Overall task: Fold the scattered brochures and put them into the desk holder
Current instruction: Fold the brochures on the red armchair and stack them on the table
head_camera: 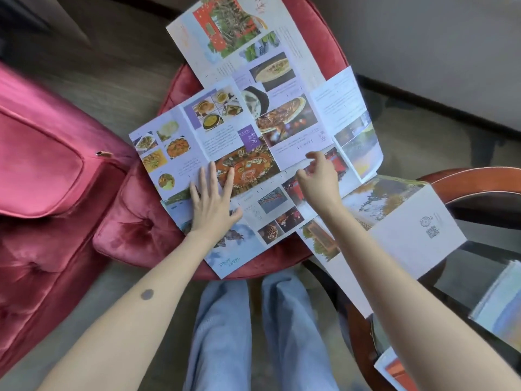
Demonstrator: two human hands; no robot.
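Soft daylight, wide-angle bending at edges, slight blur, glare lower right.

The left hand (210, 204) lies flat on an open brochure (169, 148) on the red stool (135, 230); the right hand (318, 182), fingers curled, is over overlapping brochures (284, 117).

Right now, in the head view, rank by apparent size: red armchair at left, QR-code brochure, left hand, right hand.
1. red armchair, though cropped by the frame
2. QR-code brochure
3. left hand and right hand: look alike, unranked
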